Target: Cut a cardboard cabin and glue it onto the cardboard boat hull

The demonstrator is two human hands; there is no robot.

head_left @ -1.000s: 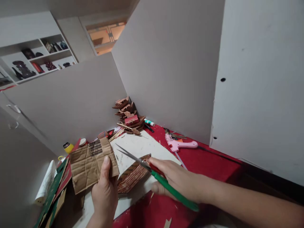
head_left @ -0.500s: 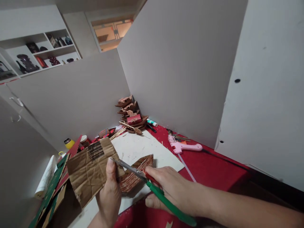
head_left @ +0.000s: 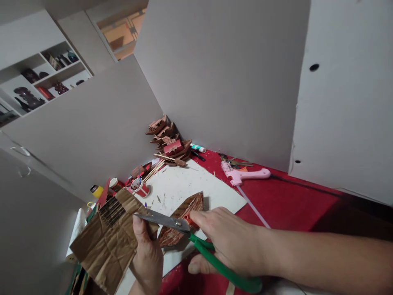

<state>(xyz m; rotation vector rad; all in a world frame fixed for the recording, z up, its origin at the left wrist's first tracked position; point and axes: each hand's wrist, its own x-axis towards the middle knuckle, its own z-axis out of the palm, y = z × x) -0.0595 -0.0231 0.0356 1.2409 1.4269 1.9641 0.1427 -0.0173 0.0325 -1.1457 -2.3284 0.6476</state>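
Note:
My left hand (head_left: 146, 254) pinches a creased piece of brown cardboard (head_left: 106, 241) by its right side, thumb on top; a patch of bare corrugation shows near its upper edge. In my right hand (head_left: 229, 241) is a pair of scissors (head_left: 175, 223) with green and orange-red handles. The blades point left across the cardboard's right part, just above my left thumb. Behind the blades a small brown model boat (head_left: 184, 209) lies on a white board (head_left: 211, 188), partly hidden by the scissors and my hands.
Several finished model boats (head_left: 168, 139) are stacked in the corner. A pink glue gun (head_left: 245, 176) with its stick and cable lies on the red tabletop (head_left: 279, 205) at right. A paper cup (head_left: 141, 188) and a yellow container (head_left: 97, 191) stand at left. Grey panels (head_left: 221, 82) enclose the table.
The view has tilted and shifted. The cardboard has moved left and down, and the scissor blades reach further left over it. More of the paper cup now shows.

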